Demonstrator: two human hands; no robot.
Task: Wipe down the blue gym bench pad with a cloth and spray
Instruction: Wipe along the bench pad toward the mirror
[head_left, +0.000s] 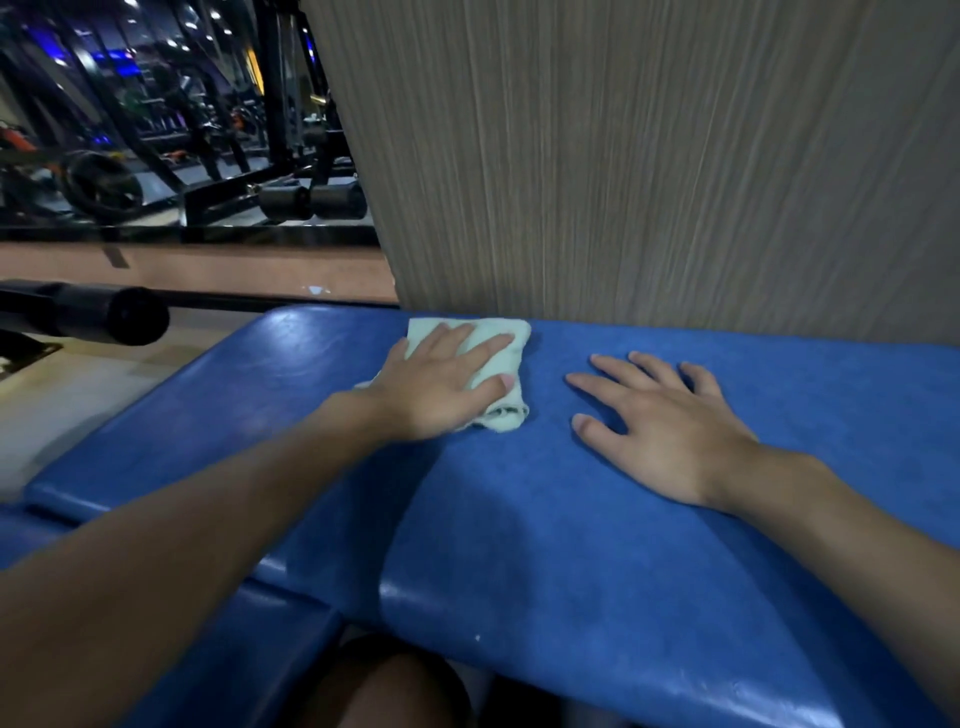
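Note:
The blue gym bench pad (571, 519) fills the lower half of the head view, its surface shiny in places. A folded pale green cloth (506, 343) lies on the pad near its far edge. My left hand (441, 379) presses flat on top of the cloth, fingers spread and pointing right. To the right of the cloth, my right hand (660, 415) rests palm down on the bare pad with its fingers apart and nothing in it. No spray bottle is in view.
A grey wood-grain wall panel (649, 156) rises right behind the pad's far edge. A black padded roller bar (104, 312) sticks out at the left. Black gym machines and a weight plate (104, 187) stand beyond. A second blue pad (182, 649) sits at the lower left.

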